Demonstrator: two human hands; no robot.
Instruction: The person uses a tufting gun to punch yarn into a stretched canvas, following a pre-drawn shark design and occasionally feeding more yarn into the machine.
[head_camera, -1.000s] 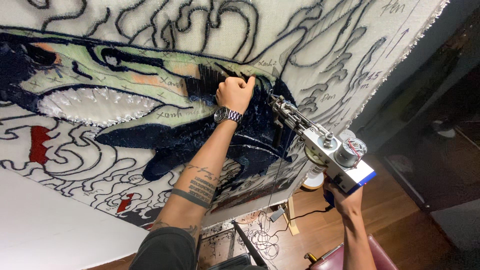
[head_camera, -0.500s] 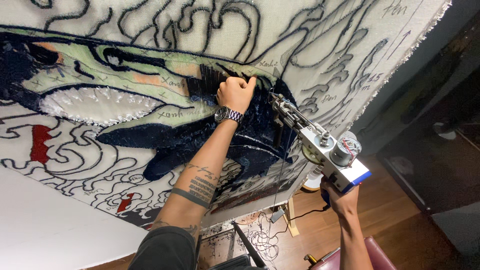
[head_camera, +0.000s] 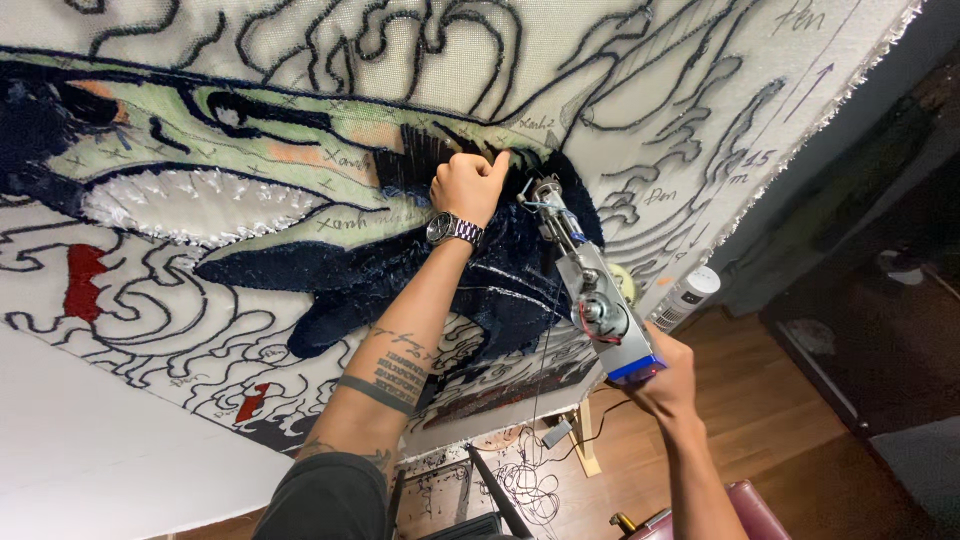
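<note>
- The left hand (head_camera: 468, 186) is raised on a nearly straight, tattooed forearm and curled into a loose fist, with the thumb tip pressed against the tufting cloth (head_camera: 700, 90). Nothing shows inside the clenched fingers; they only touch the fabric.
- A metal wristwatch (head_camera: 452, 230) sits just below that fist on the wrist.
- Under and beside the left knuckles lies the dark blue tufted patch (head_camera: 400, 275); above them the pale green tufted area (head_camera: 250, 150) spreads away to the far side of the fist.
- The right hand (head_camera: 668, 375) is lower, arm reaching up from below, fingers wrapped around the rear grip of the tufting gun (head_camera: 590, 290). The fingertips are hidden behind the tool's blue base.
- The tufting gun slants up from the right palm, its needle end just beside the left thumb and meeting the cloth at the edge of the dark patch.
- Well below both hands, tangled dark yarn (head_camera: 520, 480) lies on the wooden floor (head_camera: 780, 420), and a small white cylinder-shaped appliance (head_camera: 688, 296) stands just beyond the right fingers.
</note>
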